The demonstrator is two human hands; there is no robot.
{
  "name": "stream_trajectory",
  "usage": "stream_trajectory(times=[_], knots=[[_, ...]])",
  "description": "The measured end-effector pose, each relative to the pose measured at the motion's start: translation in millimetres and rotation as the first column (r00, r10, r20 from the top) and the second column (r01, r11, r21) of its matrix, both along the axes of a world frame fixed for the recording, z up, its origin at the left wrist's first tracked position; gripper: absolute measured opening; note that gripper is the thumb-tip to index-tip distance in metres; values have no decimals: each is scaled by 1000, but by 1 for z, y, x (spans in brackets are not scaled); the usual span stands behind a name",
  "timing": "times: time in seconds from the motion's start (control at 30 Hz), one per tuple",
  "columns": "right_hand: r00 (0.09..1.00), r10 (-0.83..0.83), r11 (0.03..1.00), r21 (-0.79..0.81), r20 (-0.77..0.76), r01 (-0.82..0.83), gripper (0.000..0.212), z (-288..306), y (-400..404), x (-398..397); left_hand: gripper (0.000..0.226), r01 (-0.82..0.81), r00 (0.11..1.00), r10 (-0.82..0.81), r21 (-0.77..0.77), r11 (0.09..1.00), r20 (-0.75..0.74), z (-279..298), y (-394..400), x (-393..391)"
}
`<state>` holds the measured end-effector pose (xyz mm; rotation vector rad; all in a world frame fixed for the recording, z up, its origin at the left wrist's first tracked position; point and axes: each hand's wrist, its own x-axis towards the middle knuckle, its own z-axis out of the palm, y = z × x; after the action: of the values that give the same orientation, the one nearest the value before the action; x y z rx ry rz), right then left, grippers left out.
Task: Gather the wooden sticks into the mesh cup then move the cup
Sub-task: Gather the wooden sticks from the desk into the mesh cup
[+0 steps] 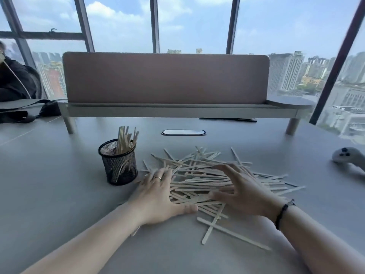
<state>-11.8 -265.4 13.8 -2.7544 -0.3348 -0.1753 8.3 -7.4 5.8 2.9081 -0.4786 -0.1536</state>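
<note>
A black mesh cup (pixel 120 165) stands upright on the grey table, left of centre, with several wooden sticks leaning inside it. To its right a loose pile of wooden sticks (pixel 203 175) lies spread over the table. My left hand (pixel 158 196) rests flat on the pile's left edge, fingers spread, a ring on one finger. My right hand (pixel 241 188) hovers over the pile's right part with curled, spread fingers touching the sticks. Two sticks (pixel 221 228) lie crossed nearer to me.
A raised shelf with a pink panel (pixel 166 78) spans the table's far side. A white controller (pixel 347 157) lies at the right edge. An oval cable port (pixel 183 132) sits behind the pile. A person in dark clothes and a black bag (pixel 23 113) are at far left.
</note>
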Motion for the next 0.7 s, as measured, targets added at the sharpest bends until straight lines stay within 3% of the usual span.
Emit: stream_trajectory(times=[0.33, 0.7], knots=[[997, -70, 996, -58, 31, 72, 98, -13, -1, 18, 96, 162, 940, -125, -92, 983, 318, -13, -7, 14], [988, -94, 991, -84, 121, 105, 99, -21, 3, 28, 67, 278, 908, -161, -269, 922, 386, -15, 1, 21]])
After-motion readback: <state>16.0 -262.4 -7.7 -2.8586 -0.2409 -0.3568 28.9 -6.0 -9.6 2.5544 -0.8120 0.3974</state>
